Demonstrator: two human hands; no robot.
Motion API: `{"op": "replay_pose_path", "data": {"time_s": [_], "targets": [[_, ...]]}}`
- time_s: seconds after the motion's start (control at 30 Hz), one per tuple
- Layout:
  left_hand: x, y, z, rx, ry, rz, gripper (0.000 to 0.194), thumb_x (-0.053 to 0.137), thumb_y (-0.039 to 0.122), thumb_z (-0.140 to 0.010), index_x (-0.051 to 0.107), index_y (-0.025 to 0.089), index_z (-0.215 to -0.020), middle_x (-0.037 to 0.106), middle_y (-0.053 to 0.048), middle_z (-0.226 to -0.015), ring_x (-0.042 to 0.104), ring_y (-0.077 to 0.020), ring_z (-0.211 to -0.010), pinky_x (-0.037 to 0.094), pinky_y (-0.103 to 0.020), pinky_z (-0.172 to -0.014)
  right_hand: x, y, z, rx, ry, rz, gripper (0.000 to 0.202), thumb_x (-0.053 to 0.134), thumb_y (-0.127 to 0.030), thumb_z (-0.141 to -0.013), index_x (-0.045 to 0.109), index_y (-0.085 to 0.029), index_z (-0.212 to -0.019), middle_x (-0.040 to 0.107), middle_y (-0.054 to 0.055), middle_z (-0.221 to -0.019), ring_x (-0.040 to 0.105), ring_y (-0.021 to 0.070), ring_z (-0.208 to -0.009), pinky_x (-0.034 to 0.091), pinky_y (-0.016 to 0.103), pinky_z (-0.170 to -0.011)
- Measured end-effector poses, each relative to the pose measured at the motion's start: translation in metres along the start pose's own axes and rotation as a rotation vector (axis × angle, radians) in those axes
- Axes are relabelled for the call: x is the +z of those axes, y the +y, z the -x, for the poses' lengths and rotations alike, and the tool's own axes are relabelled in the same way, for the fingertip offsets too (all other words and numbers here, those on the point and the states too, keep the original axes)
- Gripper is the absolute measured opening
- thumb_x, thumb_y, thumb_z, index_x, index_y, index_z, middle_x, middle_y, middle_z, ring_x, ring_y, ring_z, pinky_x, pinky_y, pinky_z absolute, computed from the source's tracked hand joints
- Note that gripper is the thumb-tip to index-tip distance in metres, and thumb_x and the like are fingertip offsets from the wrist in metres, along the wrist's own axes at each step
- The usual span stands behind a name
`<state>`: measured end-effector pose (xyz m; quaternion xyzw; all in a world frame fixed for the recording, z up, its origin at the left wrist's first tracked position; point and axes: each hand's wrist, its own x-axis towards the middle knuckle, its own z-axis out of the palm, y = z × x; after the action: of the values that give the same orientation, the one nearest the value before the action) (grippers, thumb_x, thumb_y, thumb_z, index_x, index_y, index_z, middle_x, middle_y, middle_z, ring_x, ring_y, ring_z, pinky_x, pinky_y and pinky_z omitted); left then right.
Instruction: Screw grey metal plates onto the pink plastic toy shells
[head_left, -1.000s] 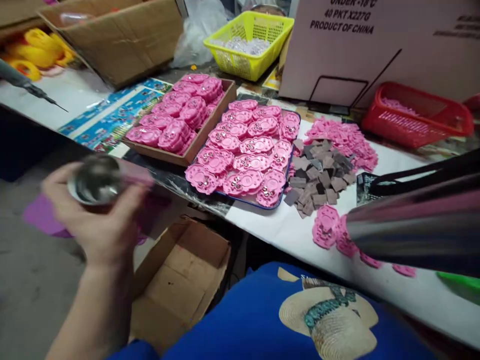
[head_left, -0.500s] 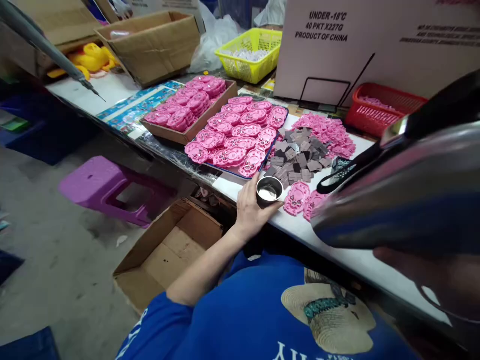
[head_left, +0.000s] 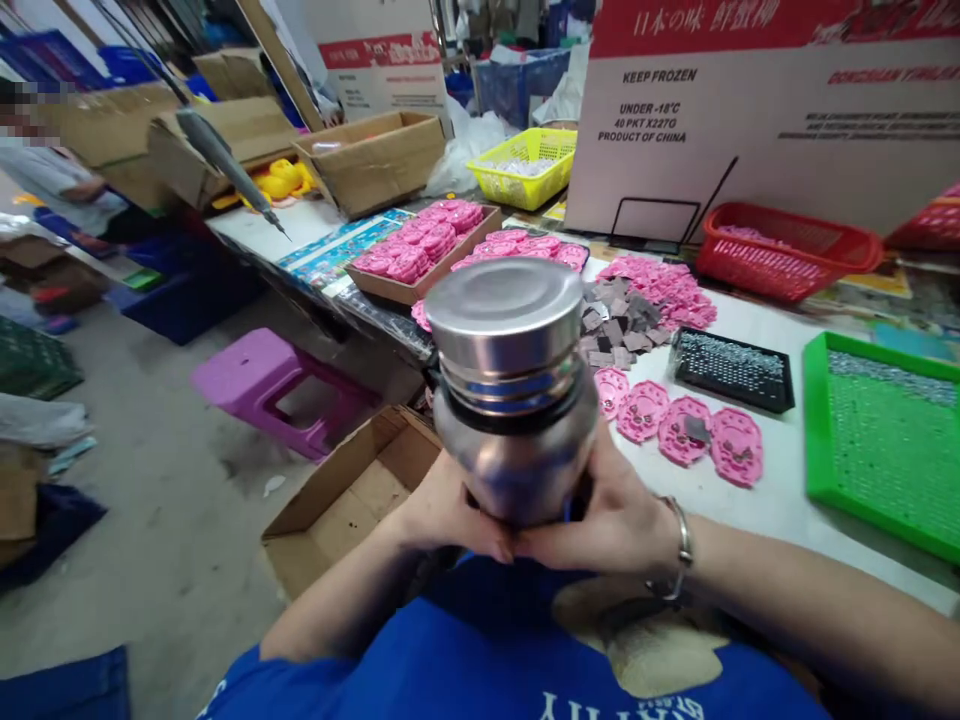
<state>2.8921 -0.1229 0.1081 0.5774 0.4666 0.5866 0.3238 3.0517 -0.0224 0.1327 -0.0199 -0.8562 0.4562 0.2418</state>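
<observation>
A stainless steel vacuum flask (head_left: 517, 455) stands upright in front of my chest, its wide steel cap (head_left: 504, 315) on top. My left hand (head_left: 446, 510) is wrapped round its lower left side. From the right, my right hand (head_left: 619, 515) grips the same flask, and the thumbs meet at the front. Beyond it on the white worktop lies a row of several pink plastic plates (head_left: 736, 447), one with a small grey piece (head_left: 697, 428) on it. The flask hides part of the stacked pink plates behind it.
Grey pieces (head_left: 619, 325) and small pink parts (head_left: 667, 285) are heaped on the worktop. A black tray (head_left: 789, 385), green tray (head_left: 816, 420) and red basket (head_left: 795, 265) stand right. A hanging screwdriver (head_left: 225, 165), purple stool (head_left: 247, 365) and floor carton (head_left: 300, 535) are left.
The flask has come from the right, where it was tilted, to upright at the centre. Both hands now hold it; the small metal cup in my left hand is no longer seen apart.
</observation>
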Motion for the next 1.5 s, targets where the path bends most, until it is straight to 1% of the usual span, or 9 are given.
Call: {"op": "replay_pose_path", "data": {"time_s": [0.13,0.3,0.37,0.5,0.83,1.2,1.33,1.43,1.5], "targets": [[-0.011,-0.009,0.023,-0.073,0.116,0.055,0.058,0.089,0.055,-0.057,0.075,0.02,-0.1,0.076,-0.01,-0.096,0.073,-0.0326,-0.09,0.062,-0.048,-0.086,-0.001,0.008,-0.011,-0.048,-0.103,0.152,0.113,0.077,-0.056,-0.076,0.01,-0.019,-0.159,0.031,0.021,-0.158,0.033,0.0326,-0.147,0.034,0.055,-0.121],[-0.013,-0.023,0.035,-0.095,0.19,-0.005,0.059,0.09,0.037,-0.061,0.071,0.018,-0.113,0.076,-0.01,-0.106,0.073,-0.0297,-0.096,0.061,-0.044,-0.089,-0.044,-0.003,-0.031,-0.001,-0.072,0.367,0.086,0.054,-0.074,-0.086,0.04,-0.017,-0.149,0.066,0.014,-0.12,0.067,0.0214,-0.095,0.057,0.037,-0.084],[-0.011,-0.029,0.036,-0.092,0.221,-0.187,0.068,0.091,0.034,-0.058,0.067,0.018,-0.12,0.074,-0.01,-0.114,0.071,-0.0304,-0.103,0.058,-0.048,-0.096,-0.053,-0.012,-0.04,-0.039,0.01,0.505,0.078,0.044,-0.074,-0.091,0.048,-0.017,-0.143,0.07,0.009,-0.104,0.064,0.0157,-0.073,0.052,0.03,-0.069],[-0.005,-0.043,0.036,-0.087,0.289,-0.415,0.088,0.092,0.038,-0.054,0.058,0.02,-0.132,0.069,-0.01,-0.124,0.068,-0.0319,-0.11,0.054,-0.053,-0.102,-0.05,-0.02,-0.052,-0.068,-0.076,0.815,0.078,0.03,-0.079,-0.091,0.066,-0.015,-0.116,0.071,0.01,-0.092,0.064,0.0189,-0.074,0.042,0.03,-0.064],[-0.017,-0.032,0.015,-0.125,-0.017,-0.139,0.064,0.088,0.032,-0.059,0.067,0.017,-0.117,0.075,-0.006,-0.103,0.072,-0.0273,-0.092,0.06,-0.04,-0.087,-0.073,-0.007,-0.069,-0.267,-0.257,0.717,0.061,0.039,-0.066,-0.097,0.065,-0.012,-0.112,0.067,0.007,-0.087,0.057,0.0157,-0.075,0.037,0.027,-0.067],[-0.05,-0.042,0.007,-0.187,-0.126,-0.283,0.071,0.09,0.041,-0.057,0.061,0.017,-0.118,0.071,-0.007,-0.108,0.068,-0.0276,-0.097,0.058,-0.037,-0.087,-0.104,-0.007,-0.076,-0.393,-0.596,0.526,0.031,0.044,-0.013,-0.098,0.058,-0.02,-0.126,0.056,0.011,-0.133,0.051,0.0188,-0.118,0.044,0.038,-0.102],[-0.051,-0.036,-0.002,-0.21,-0.153,-0.375,0.069,0.086,0.042,-0.062,0.059,0.016,-0.12,0.069,-0.007,-0.113,0.067,-0.0272,-0.1,0.056,-0.038,-0.091,-0.103,0.004,-0.079,-0.246,-0.532,0.466,0.04,0.055,-0.037,-0.098,0.053,-0.018,-0.133,0.056,0.013,-0.131,0.056,0.0203,-0.113,0.048,0.036,-0.094],[-0.051,-0.033,-0.005,-0.259,-0.159,-0.48,0.069,0.085,0.045,-0.063,0.059,0.014,-0.119,0.069,-0.007,-0.11,0.066,-0.0272,-0.098,0.055,-0.038,-0.089,-0.099,0.006,-0.083,-0.021,-0.515,0.581,0.058,0.059,-0.062,-0.09,0.061,-0.014,-0.121,0.064,0.009,-0.096,0.058,0.0187,-0.083,0.047,0.033,-0.077],[-0.051,-0.034,-0.005,-0.276,-0.16,-0.509,0.07,0.085,0.047,-0.062,0.059,0.013,-0.119,0.069,-0.007,-0.106,0.067,-0.0269,-0.095,0.055,-0.038,-0.086,-0.098,0.005,-0.085,0.028,-0.532,0.652,0.052,0.058,-0.061,-0.091,0.065,-0.013,-0.11,0.063,0.006,-0.085,0.054,0.0158,-0.074,0.042,0.03,-0.071]]}}
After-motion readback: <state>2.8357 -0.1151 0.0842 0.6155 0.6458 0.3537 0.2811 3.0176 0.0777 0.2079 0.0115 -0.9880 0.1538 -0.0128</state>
